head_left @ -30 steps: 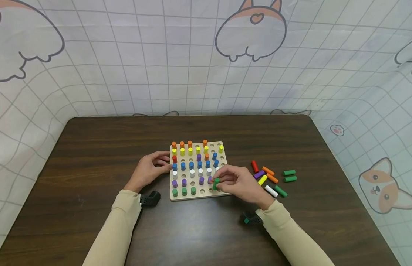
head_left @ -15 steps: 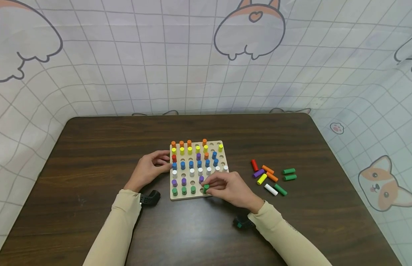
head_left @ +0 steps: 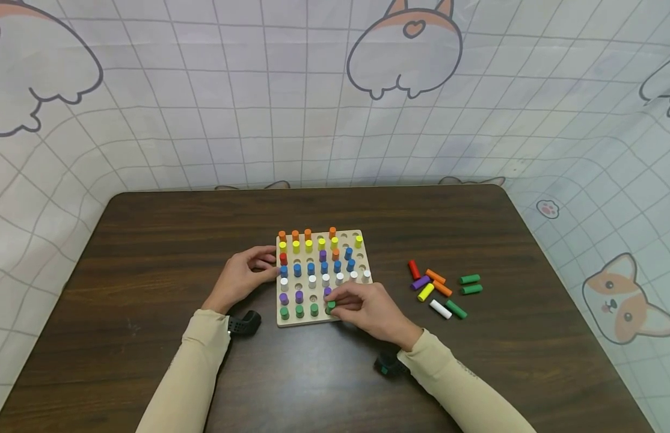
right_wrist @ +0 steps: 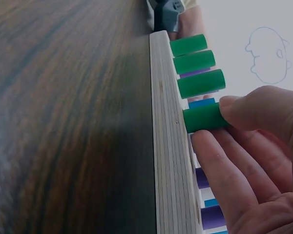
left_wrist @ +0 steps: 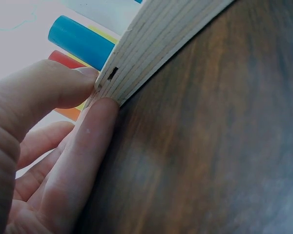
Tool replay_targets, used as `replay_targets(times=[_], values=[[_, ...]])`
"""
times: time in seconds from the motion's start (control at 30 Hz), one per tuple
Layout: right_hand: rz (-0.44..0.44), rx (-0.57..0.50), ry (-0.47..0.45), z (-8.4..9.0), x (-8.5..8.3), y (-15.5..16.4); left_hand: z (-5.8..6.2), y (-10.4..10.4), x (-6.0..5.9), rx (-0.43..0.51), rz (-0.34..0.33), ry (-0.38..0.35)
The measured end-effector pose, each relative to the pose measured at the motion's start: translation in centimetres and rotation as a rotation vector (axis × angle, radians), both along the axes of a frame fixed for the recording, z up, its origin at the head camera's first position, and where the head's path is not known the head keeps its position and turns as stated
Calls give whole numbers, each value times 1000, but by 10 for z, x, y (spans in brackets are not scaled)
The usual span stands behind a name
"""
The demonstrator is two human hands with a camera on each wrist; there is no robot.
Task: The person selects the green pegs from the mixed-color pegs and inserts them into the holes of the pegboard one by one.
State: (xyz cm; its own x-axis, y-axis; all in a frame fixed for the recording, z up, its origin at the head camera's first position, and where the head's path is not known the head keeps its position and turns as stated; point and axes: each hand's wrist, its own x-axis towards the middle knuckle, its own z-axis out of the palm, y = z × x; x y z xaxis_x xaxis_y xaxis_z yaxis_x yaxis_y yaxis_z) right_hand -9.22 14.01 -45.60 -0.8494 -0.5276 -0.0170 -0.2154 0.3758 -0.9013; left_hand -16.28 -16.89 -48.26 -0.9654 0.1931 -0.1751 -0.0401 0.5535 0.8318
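Observation:
A wooden pegboard (head_left: 321, 320) with rows of coloured pegs lies on the table. My right hand (head_left: 375, 310) pinches a green peg (right_wrist: 204, 117) between thumb and fingers. That peg stands at the fourth place of the near row, its lower end right at the board's top surface. Alongside it, several green pegs (right_wrist: 201, 84) stand upright in the same row. My left hand (head_left: 240, 276) rests against the board's left side, thumb and fingertips touching the edge, as the left wrist view shows, beside a blue peg (left_wrist: 80, 43) and a red peg (left_wrist: 64, 58).
Loose pegs lie on the table right of the board: a red peg (head_left: 414, 269), a purple peg (head_left: 420, 282), orange ones (head_left: 436, 276), a yellow peg (head_left: 426, 292), a white peg (head_left: 440, 310) and green ones (head_left: 471, 289). A patterned cloth (head_left: 291, 120) hangs behind the table.
My right hand has moved left along the board's near row with the green peg and lowered it to the fourth place. The left hand stays at the board's edge.

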Motion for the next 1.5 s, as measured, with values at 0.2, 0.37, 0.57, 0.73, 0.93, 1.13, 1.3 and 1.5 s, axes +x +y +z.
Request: replay_targets(times=[0.2, 0.37, 0.57, 0.73, 0.93, 1.13, 1.3, 1.5], values=[[-5, 16, 5, 0, 0, -1, -2, 1, -1, -1, -2, 4], [-4, 19, 3, 1, 1, -1, -4, 1, -2, 6, -3, 2], [2, 26, 4, 1, 1, -1, -6, 2, -1, 9, 2, -2], [2, 32, -7, 1, 3, -1, -6, 2, 1, 3, 1, -3], [-3, 23, -8, 2, 4, 0, -6, 1, 0, -4, -2, 5], [-5, 4, 35, 11, 6, 4, -6, 0, 0, -12, 3, 9], [-24, 14, 67, 18, 5, 11, -5, -1, 0, -10, 4, 14], [-83, 27, 101, 23, 3, 24, -4, 0, 0, -11, 3, 13]])
